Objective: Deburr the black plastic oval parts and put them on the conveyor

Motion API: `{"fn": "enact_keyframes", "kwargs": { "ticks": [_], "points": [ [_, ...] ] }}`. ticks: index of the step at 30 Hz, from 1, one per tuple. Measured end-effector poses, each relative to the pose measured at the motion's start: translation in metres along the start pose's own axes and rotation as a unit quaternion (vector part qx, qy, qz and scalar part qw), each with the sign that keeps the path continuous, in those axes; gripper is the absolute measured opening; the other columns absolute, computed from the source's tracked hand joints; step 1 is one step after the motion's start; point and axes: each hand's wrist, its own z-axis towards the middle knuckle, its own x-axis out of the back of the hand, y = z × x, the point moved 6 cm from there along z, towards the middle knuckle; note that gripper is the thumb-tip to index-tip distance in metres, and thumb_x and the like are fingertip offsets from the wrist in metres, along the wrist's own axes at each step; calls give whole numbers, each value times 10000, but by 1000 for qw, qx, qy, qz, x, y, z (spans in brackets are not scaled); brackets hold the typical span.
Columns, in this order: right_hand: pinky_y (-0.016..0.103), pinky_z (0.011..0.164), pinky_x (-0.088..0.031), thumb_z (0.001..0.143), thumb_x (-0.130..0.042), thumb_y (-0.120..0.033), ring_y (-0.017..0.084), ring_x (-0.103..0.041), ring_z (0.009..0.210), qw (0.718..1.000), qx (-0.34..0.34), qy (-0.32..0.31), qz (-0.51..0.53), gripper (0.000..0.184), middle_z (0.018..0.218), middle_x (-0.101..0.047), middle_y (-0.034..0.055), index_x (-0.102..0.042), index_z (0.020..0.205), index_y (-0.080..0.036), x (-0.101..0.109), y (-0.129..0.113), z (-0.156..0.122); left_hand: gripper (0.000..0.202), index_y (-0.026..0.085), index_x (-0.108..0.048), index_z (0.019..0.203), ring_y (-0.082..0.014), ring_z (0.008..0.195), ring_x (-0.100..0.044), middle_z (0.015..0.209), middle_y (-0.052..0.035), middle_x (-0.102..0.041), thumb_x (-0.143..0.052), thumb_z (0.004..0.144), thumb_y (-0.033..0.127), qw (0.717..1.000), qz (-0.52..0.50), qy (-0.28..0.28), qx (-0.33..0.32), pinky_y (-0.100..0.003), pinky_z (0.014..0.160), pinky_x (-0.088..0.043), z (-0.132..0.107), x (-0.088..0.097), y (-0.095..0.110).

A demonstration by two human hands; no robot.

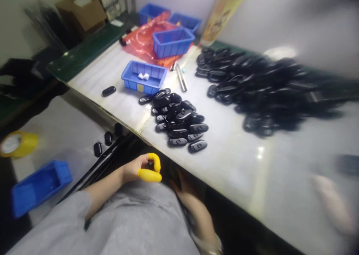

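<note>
My left hand (pixel 143 169) hovers over my lap just below the table's front edge. It wears yellow finger cots on thumb and forefinger, which curl together in a pinch; what they hold, if anything, does not show. My right hand (pixel 186 189) lies in the shadow under the table edge with its fingers hidden. Closest on the white table (pixel 238 161) is a small pile of black oval plastic shells (pixel 179 122). A much larger, blurred heap of the same black shells (pixel 269 90) spreads across the far right.
A blue tray (pixel 144 75) holding white bits stands behind the small pile, a metal tool (pixel 181 77) beside it. More blue bins (pixel 172 42) sit on red plastic (pixel 140 40). One loose shell (pixel 109 91) lies left. A blue tray (pixel 39 186) and yellow roll (pixel 18 143) are lower left. A blurred pale shape (pixel 332 208) lies right.
</note>
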Motion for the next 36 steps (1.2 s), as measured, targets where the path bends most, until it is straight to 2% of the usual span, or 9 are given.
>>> {"fn": "enact_keyframes", "kwargs": {
  "ticks": [3, 6, 11, 15, 20, 23, 26, 30, 36],
  "points": [
    [493, 972, -511, 864, -543, -411, 341, -585, 1203, 1000, -8, 9, -5, 476, 1272, -633, 149, -600, 1279, -184, 7, -6, -6, 357, 139, -607, 767, -79, 645, -548, 732, 5, -605, -892, 566, 213, 998, 66, 24, 7, -195, 615, -453, 1, -6, 3],
    [452, 893, -563, 932, -496, -386, 307, -652, 1103, 995, 64, 74, 29, 404, 1186, -672, 167, -610, 1241, -152, 35, -40, -18, 368, 145, -591, 760, -83, 641, -542, 725, 9, -596, -889, 568, 242, 996, 86, 23, -1, -209, 615, -461, 2, -15, 6],
    [303, 684, -581, 913, -566, -179, 180, -691, 766, 933, 265, 207, 129, 123, 857, -714, 66, -648, 1005, -191, 106, -122, -50, 339, 152, -586, 795, -92, 652, -562, 749, 5, -605, -851, 634, 288, 988, 144, 37, -40, -225, 628, -478, 0, -32, 14],
    [284, 607, -546, 892, -578, -129, 155, -652, 666, 897, 336, 248, 144, 129, 758, -688, 34, -609, 1000, -192, 135, -163, -61, 265, 169, -600, 834, -87, 641, -558, 757, 8, -613, -806, 707, 277, 962, 233, 85, -115, -209, 603, -470, -3, -43, 24],
    [296, 602, -550, 895, -565, -82, 174, -657, 681, 889, 340, 295, 79, 124, 758, -681, 64, -606, 992, -146, 138, -179, -57, 248, 200, -609, 860, -75, 610, -550, 727, 34, -615, -803, 706, 184, 895, 313, 171, -268, -179, 572, -455, -3, -49, 36],
    [311, 610, -562, 899, -559, -66, 191, -664, 681, 889, 323, 325, 26, 90, 740, -680, 82, -603, 949, -127, 136, -181, -58, 262, 207, -605, 867, -73, 601, -566, 731, 41, -628, -805, 702, 166, 862, 329, 214, -322, -171, 564, -462, -3, -49, 40],
    [323, 627, -581, 922, -530, -85, 203, -674, 698, 893, 290, 345, -20, 91, 755, -686, 97, -610, 953, -118, 133, -178, -59, 245, 204, -607, 844, -69, 583, -563, 720, 46, -633, -804, 703, 168, 843, 342, 238, -339, -166, 549, -454, -3, -51, 41],
    [323, 675, -604, 951, -455, -92, 205, -692, 751, 909, 254, 329, -27, 185, 808, -699, 105, -620, 1027, -122, 126, -172, -55, 186, 202, -615, 826, -78, 590, -551, 728, 37, -629, -780, 740, 203, 839, 359, 249, -325, -185, 565, -454, -3, -52, 40],
    [299, 642, -591, 926, -482, -75, 194, -684, 708, 909, 289, 300, 31, 163, 758, -685, 86, -632, 962, -127, 127, -171, -49, 197, 208, -620, 845, -90, 617, -547, 771, 28, -631, -784, 737, 219, 840, 353, 265, -317, -203, 588, -455, -3, -48, 38]
  ]
}}
